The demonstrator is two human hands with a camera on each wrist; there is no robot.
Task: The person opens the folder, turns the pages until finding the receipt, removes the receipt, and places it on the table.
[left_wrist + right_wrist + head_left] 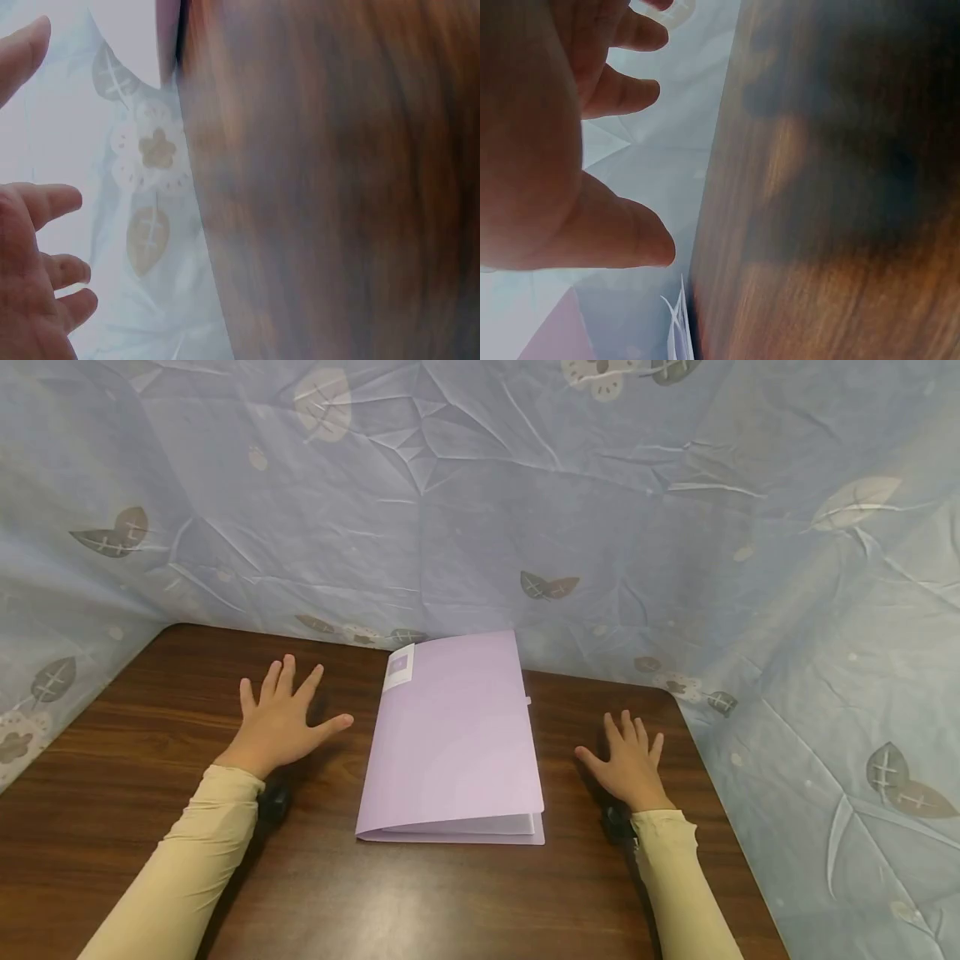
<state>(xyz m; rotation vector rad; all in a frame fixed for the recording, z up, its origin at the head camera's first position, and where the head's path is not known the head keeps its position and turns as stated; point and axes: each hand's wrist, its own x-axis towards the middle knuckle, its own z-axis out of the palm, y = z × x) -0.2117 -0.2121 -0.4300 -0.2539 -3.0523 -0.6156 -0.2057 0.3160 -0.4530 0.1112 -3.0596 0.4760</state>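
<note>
A lilac folder [453, 743] with a white label [399, 666] lies mid-frame, cover ajar. Left hand [281, 727] and right hand [632, 767] have spread, released fingers. Only the head view shows the folder whole.

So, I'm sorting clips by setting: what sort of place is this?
Probably a desk corner screened off indoors, though the wider room is out of view: a wood-grain table, creased leaf-print fabric hanging behind and beside it, and a lilac folder lying on top.
</note>
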